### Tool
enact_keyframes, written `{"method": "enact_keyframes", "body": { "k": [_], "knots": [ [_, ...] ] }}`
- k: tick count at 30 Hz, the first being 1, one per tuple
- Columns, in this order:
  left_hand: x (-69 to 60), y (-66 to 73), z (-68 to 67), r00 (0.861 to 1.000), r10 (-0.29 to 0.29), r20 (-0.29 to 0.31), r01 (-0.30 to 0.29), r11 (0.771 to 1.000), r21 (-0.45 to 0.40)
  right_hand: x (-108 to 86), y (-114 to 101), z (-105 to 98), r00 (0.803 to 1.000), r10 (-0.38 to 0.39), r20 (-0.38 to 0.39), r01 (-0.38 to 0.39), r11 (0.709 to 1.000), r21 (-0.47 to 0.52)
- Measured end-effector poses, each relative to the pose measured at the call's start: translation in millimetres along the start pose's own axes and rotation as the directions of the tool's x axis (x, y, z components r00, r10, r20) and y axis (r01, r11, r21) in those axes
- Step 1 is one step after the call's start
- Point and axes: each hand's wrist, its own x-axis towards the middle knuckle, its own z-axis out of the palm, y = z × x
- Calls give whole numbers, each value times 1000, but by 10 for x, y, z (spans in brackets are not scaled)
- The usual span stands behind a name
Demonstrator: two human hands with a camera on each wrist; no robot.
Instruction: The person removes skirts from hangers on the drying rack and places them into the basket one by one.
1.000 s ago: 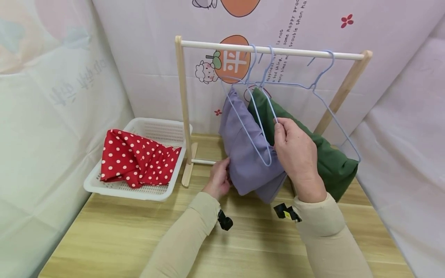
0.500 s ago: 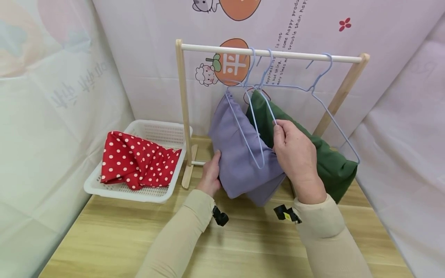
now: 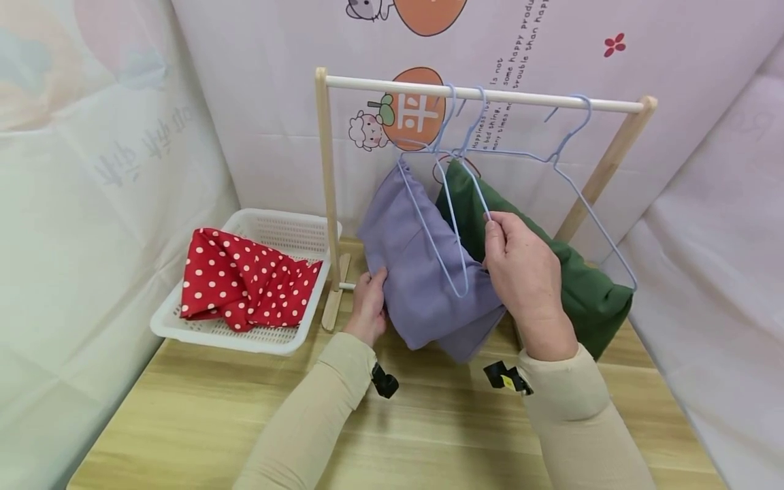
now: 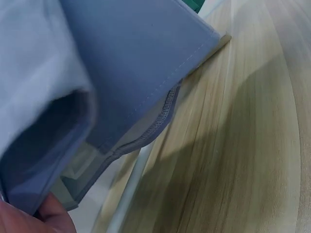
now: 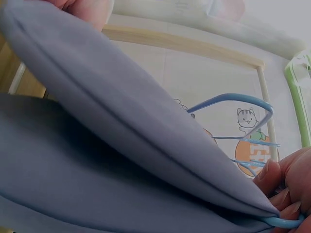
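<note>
A folded purple cloth (image 3: 422, 272) hangs over a light-blue wire hanger (image 3: 474, 180) on the wooden rack. My right hand (image 3: 523, 272) grips that hanger's right end together with the cloth; in the right wrist view, fingers (image 5: 290, 209) close round the blue wire at the cloth's corner. At the cloth's left edge, my left hand (image 3: 369, 306) pinches the fabric between thumb and fingers, partly seen in the left wrist view. Another blue hanger (image 3: 453, 228), bare, hangs in front of the purple cloth. Behind to the right, a green cloth (image 3: 582, 292) hangs on a third hanger.
The wooden rack (image 3: 329, 184) stands on the wooden table (image 3: 429, 429) near a printed backdrop. Left of it is a white plastic basket (image 3: 245, 344) with a red polka-dot cloth (image 3: 245, 279) inside. White curtains enclose both sides.
My left hand has moved left, drawing the purple cloth's left edge outward and spreading it. The bare hanger has swung slightly left. My right hand keeps its grip at nearly the same spot.
</note>
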Motion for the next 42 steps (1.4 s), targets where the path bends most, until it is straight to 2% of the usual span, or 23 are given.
{"method": "enact_keyframes", "body": {
  "k": [7, 10, 14, 18, 21, 24, 29, 37, 42],
  "knots": [
    [-36, 34, -25, 999, 11, -52, -6, 996, 90, 4, 4, -14, 1000, -4, -6, 4, 1000, 0],
    [-26, 43, -6, 998, 16, -53, -14, 999, 32, 7, 2, -22, 1000, 3, 6, -3, 1000, -2],
    [-27, 60, 36, 1000, 15, -20, -16, 996, -82, 11, 1, -36, 1000, 3, 16, -3, 1000, -4],
    [-57, 79, 60, 1000, 13, -3, -13, 994, -108, 11, 3, -47, 1000, -5, 18, 5, 1000, -6],
    [-78, 88, 60, 1000, 18, -18, -19, 998, -66, 10, 3, -54, 1000, -10, 23, 10, 1000, -6],
    [-98, 101, 51, 999, 26, -42, -25, 1000, 13, 9, -2, -64, 999, -15, 33, 15, 1000, -6],
    [-124, 124, 31, 998, 34, -59, -27, 992, 127, 14, -18, -92, 998, -16, 56, 16, 1000, -5],
    [-158, 144, 19, 999, 37, -30, -30, 980, 199, 51, -39, -142, 991, 0, 136, 0, 1000, 0],
    [-171, 139, 3, 998, 61, -24, -53, 968, 245, 78, -47, -159, 982, 8, 187, -14, 1000, 27]
  ]
}}
